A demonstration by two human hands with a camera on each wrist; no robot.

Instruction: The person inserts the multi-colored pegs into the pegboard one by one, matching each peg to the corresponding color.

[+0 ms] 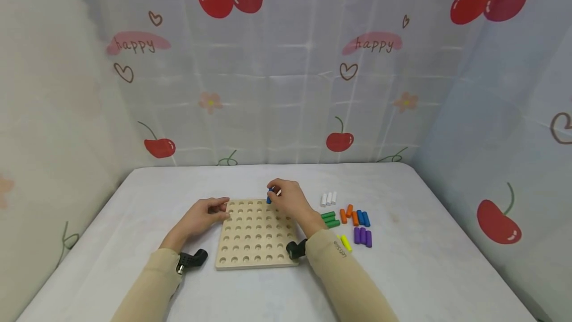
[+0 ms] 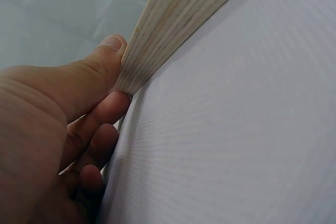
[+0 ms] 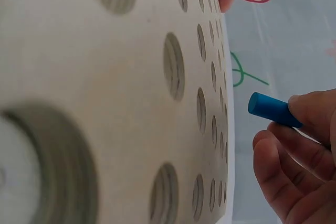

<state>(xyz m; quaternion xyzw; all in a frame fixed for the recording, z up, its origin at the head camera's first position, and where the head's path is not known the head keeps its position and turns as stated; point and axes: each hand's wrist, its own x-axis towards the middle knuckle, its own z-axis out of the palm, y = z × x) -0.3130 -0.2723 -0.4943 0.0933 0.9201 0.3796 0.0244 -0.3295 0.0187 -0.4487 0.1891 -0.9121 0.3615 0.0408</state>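
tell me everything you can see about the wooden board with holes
The board is a pale, roughly square slab of what looks like plywood, with layers showing along its edge. Rows of round holes cover its top; the visible ones look empty, and the right arm hides some. It lies flat on the white tabletop. The left hand holds its far left corner; the right hand holds a blue peg above its far side.
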